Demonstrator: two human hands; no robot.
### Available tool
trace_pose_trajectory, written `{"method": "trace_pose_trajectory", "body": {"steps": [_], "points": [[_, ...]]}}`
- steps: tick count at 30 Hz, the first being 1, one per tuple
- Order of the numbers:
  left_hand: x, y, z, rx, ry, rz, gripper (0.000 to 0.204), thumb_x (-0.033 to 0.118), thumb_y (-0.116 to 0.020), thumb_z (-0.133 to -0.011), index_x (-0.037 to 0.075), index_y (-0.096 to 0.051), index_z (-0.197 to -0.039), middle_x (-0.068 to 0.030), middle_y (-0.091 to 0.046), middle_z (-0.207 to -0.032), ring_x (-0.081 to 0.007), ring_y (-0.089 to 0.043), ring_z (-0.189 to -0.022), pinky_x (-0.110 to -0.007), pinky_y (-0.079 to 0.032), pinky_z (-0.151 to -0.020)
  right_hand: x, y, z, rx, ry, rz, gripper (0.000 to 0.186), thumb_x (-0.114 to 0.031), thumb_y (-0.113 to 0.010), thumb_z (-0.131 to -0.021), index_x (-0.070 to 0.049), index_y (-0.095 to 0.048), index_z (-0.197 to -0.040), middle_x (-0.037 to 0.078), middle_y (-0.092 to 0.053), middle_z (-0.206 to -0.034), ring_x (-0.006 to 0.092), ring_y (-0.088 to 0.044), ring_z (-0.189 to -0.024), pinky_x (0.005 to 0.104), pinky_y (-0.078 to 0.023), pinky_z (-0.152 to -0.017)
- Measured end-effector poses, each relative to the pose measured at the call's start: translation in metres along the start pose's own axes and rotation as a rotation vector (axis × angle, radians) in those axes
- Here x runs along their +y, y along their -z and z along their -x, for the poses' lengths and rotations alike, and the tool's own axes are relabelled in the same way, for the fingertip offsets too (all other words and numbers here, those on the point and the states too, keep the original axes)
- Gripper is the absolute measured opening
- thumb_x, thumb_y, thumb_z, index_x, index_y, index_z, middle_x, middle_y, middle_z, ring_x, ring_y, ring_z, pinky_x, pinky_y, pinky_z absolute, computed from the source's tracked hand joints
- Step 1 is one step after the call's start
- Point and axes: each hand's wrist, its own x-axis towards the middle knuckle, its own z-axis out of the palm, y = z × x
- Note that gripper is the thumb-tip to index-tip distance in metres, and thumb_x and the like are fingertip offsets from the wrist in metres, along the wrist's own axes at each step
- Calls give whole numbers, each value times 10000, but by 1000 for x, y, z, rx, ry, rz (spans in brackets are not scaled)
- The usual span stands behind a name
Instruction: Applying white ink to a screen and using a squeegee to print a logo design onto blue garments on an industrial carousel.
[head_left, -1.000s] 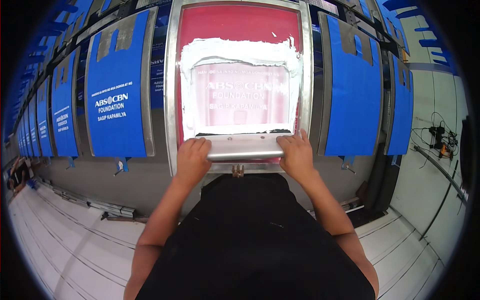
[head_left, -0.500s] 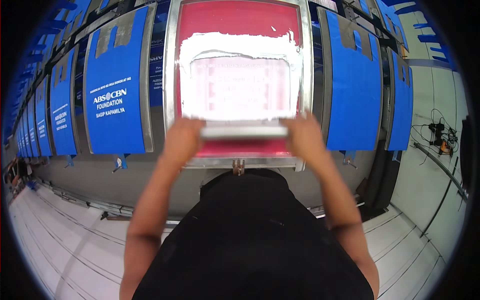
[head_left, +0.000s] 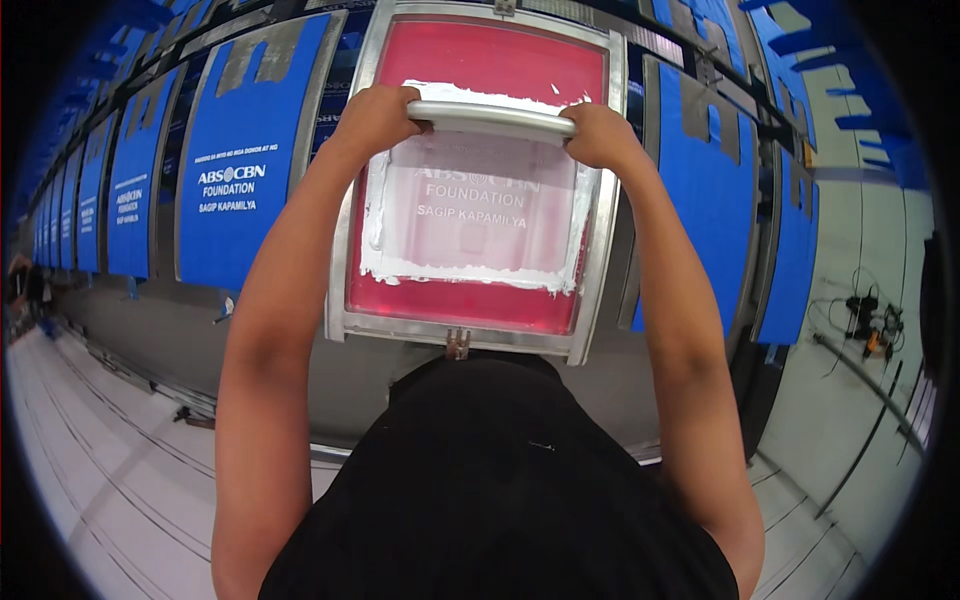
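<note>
A screen printing frame point(head_left: 606, 215) with metal sides and red mesh point(head_left: 490, 62) lies in front of me. My left hand point(head_left: 378, 125) and my right hand point(head_left: 602, 138) are closed around opposite ends of a squeegee point(head_left: 492, 117). The squeegee spans the far part of the mesh's pale window. White ink point(head_left: 455, 273) rings that window, thickest along its near edge and sides, with a ragged strip just beyond the squeegee. Through the thinly coated window, white lettering shows. The squeegee's blade is mostly hidden under its handle.
Blue printed pieces with cut-out handles, like flat bags point(head_left: 240, 165), lie on boards in a row to the left. More blue pieces point(head_left: 700, 190) lie on the right. Tangled cables and a tool point(head_left: 872, 325) are on the pale floor at far right.
Both hands have moved the squeegee from the near side of the window to its far side. The white ink inside has thinned, and the lettering shows clearly. My view has tilted slightly.
</note>
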Motion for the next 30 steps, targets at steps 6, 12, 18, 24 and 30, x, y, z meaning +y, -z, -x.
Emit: {"method": "trace_pose_trajectory", "body": {"steps": [6,12,18,24,30], "points": [[44,-10,153,142,285,366,274,276,-626,-881,5,-652,-918,-181,-653,-814,-361,-625,-775,-476,-480,-698,6,43,-32,41,74,-68,465,-133,-592,-647,-104,-689,-1101,197,-675,-1026,355,-638,-989,396,-505,-897],[91,-148,297,-717,534,1262,396,417,-597,-932,26,-664,-939,-12,-624,-805,-87,-548,-749,-272,-452,-676,5,16,-54,-63,74,13,485,-142,-649,-640,-49,-662,-1116,223,-664,-1039,359,-639,-980,403,-503,-879],[94,-170,306,-633,371,1214,398,405,-574,-953,24,-669,-889,26,-596,-723,-50,-520,-694,-236,-429,-634,-36,6,-58,83,225,-20,516,-96,-608,-647,-68,-643,-1161,211,-653,-1082,362,-615,-1031,408,-483,-913],[103,-142,308,-663,361,1343,390,358,-537,-980,21,-648,-818,1,-605,-696,-74,-561,-627,-221,-459,-571,-70,-7,-1,102,86,3,523,-59,-571,-642,-105,-653,-1157,196,-663,-1060,359,-615,-1030,415,-492,-892],[105,-147,304,-647,376,1340,416,389,-533,-976,20,-653,-824,-3,-591,-652,-79,-546,-588,-219,-437,-532,-133,-74,184,114,89,-68,396,10,-583,-666,-115,-660,-1034,97,-645,-910,305,-606,-920,433,-475,-819]]}}
